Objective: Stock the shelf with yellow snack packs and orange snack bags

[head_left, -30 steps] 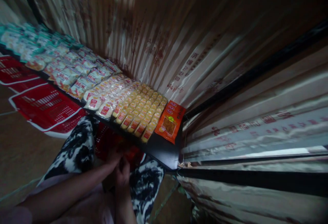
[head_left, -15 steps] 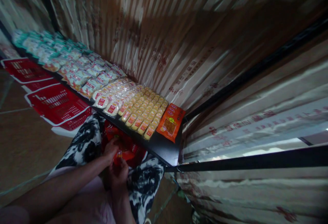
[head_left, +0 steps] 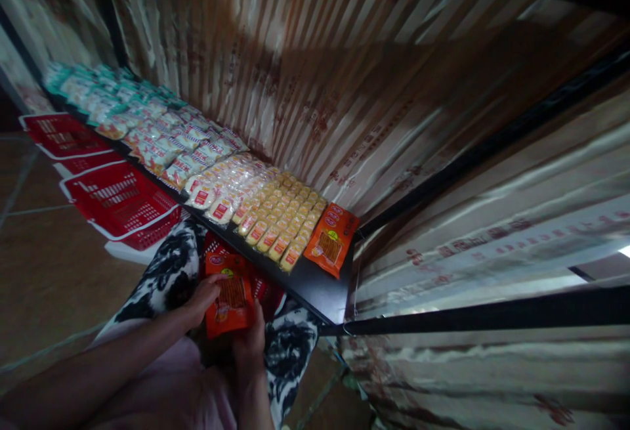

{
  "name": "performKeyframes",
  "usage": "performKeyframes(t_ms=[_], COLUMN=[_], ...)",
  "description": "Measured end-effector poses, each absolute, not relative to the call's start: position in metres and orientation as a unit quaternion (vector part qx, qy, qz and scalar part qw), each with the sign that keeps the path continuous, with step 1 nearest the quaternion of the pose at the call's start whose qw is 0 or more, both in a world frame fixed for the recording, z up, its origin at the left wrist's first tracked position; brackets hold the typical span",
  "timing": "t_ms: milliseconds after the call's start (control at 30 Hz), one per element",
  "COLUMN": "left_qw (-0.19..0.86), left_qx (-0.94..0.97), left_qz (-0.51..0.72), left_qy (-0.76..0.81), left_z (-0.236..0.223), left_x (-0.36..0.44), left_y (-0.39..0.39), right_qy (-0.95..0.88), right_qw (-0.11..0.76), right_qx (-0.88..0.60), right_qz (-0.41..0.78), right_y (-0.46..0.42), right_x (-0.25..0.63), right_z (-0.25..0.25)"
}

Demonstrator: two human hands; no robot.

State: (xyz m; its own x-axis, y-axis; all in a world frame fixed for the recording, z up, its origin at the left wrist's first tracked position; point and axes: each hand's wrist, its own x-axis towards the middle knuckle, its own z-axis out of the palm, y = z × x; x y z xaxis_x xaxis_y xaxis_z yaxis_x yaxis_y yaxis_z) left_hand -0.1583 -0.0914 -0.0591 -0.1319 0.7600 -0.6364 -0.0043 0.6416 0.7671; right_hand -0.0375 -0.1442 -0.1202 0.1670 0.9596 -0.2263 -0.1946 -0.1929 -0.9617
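Note:
Between my two hands is an orange snack packet (head_left: 231,297), held face up above my lap. My left hand (head_left: 205,295) grips its left edge, fingers lying over the front. On its lower right side my right hand (head_left: 252,331) holds it, with part of the fingers hidden behind. Under the packet, between my knees, a red basket (head_left: 268,295) shows in part. A matching orange packet (head_left: 331,238) lies on the black shelf (head_left: 322,289), beside rows of small yellow-wrapped snacks (head_left: 280,220).
Further left along the shelf lie white-wrapped snacks (head_left: 219,207), blue-and-white packets (head_left: 184,166) and green-topped packets (head_left: 98,92). Stacked red baskets (head_left: 123,200) with white handles stand on the floor at left. Striped plastic sheeting (head_left: 305,56) and a black bar (head_left: 467,312) border the shelf.
The orange packet has come up out of the basket and turned face up in both hands. My right hand has moved slightly right. The view has shifted a little.

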Motion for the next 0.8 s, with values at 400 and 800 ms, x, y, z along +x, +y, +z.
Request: performKeyframes(t_ms=[400, 800], left_qw=[0.622, 0.619], left_qx=[0.304, 0.361], left_qz=[0.315, 0.321], left_qy=[0.649, 0.62], left_z=[-0.044, -0.057], left_x=[-0.174, -0.183], left_y=[-0.103, -0.105], right_qy=[-0.164, -0.225], right_qw=[0.502, 0.466], right_qx=[-0.404, -0.424], right_qz=[0.747, 0.743], right_y=[-0.145, -0.134], right_x=[-0.02, -0.035], right_z=[-0.09, -0.076])
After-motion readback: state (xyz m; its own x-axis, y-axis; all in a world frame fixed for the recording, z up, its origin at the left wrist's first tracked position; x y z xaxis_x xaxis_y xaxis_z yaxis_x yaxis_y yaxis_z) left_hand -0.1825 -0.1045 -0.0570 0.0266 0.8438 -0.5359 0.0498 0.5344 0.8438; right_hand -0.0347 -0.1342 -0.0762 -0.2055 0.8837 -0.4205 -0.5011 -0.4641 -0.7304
